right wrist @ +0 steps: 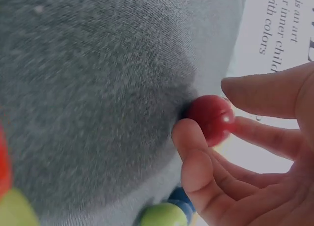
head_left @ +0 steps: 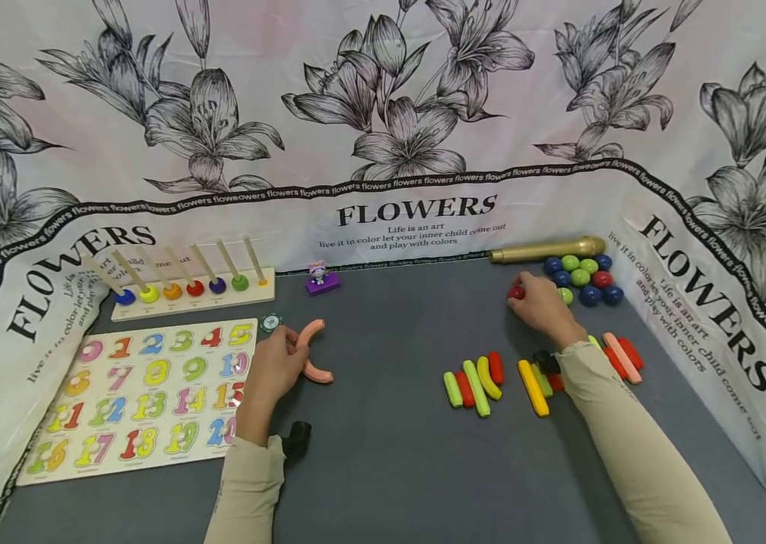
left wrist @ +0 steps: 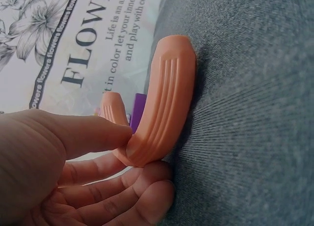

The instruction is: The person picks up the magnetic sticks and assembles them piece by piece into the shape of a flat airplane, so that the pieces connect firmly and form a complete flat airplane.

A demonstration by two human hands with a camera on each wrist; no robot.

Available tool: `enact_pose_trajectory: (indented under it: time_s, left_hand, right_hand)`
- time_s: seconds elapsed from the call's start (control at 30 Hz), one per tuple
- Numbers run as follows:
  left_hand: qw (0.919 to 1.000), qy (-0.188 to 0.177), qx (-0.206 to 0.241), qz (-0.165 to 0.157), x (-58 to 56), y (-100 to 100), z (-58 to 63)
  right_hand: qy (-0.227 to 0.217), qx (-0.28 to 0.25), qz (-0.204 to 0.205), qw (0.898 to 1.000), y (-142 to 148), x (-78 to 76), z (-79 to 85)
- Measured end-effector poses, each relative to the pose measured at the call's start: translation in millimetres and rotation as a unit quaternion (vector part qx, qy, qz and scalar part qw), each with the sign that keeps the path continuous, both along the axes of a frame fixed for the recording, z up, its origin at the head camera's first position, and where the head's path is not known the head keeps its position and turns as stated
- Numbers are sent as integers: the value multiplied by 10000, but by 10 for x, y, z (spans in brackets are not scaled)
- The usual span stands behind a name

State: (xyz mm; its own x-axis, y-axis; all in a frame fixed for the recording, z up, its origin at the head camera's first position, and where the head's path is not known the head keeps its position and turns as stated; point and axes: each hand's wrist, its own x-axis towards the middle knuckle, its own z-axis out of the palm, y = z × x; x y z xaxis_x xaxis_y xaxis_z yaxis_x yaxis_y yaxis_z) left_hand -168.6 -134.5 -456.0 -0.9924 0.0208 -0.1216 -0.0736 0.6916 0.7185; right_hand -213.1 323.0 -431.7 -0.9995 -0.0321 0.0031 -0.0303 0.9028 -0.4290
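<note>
A salmon-coloured, ribbed, C-shaped piece (head_left: 315, 350) stands on the grey table beside the number board. My left hand (head_left: 279, 363) pinches it at mid-curve; the left wrist view shows the thumb inside the bend of the curved piece (left wrist: 169, 98) and fingers behind it. Over at the back right, my right hand (head_left: 541, 304) is around a small red ball (right wrist: 210, 119) at the table surface. Its fingers touch the ball, while the thumb appears slightly apart from it. Several blue, green and red balls (head_left: 589, 294) lie grouped just right of that hand.
A number puzzle board (head_left: 106, 363) lies left, below a peg stand (head_left: 202, 302) with coloured beads. A round chip (head_left: 270, 323) and purple-based figurine (head_left: 322, 282) sit nearby. Several coloured sticks (head_left: 476, 387) lie centre right; a gold microphone-shaped object (head_left: 546, 249) lies at the back.
</note>
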Motion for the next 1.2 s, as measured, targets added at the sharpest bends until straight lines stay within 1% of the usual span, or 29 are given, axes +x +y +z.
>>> enact_pose_trajectory:
  time_s: [0.1,0.2,0.27,0.33,0.4,0.5,0.57,0.63,0.77,0.9,1.07,1.2]
  left_hand:
    - [10000,-9,-60,5,7,-44,13]
    - [10000,2,-72,3,12,-64,21]
    - [10000,-19,-60,6,12,-69,24]
    - [10000,-54,-59,18,12,-69,28]
    - [9999,-94,-67,34,13,-67,30]
    - [9999,-108,-100,51,13,-63,29]
    - [9999,-81,-104,59,12,-59,24]
    - [9999,-60,-95,63,6,-56,13]
    - [10000,-13,-36,11,-2,-31,-1]
    - [10000,1,8,-26,-8,-19,-13]
    - [10000,41,-15,-11,-10,-18,-13]
    - [10000,43,-31,2,-14,-16,-13]
  right_hand:
    - [48,-27,-28,10000,-39,65,33]
    - [125,-59,27,9999,-85,169,71]
    - [150,-131,203,9996,-123,251,99]
    - [70,-154,484,9987,-161,333,120]
    - [-206,-210,785,9965,-201,410,134]
    - [-830,-192,1179,9894,-251,506,145]
    - [-1207,-193,1298,9840,-283,548,137]
    - [-1440,-190,1342,9802,-309,582,123]
    - [-1662,-212,1249,9779,-323,629,86]
    - [-1715,-323,1247,9767,-313,648,76]
    - [-1523,-465,1236,9795,-300,603,138]
    - [-1281,-627,1283,9814,-350,526,180]
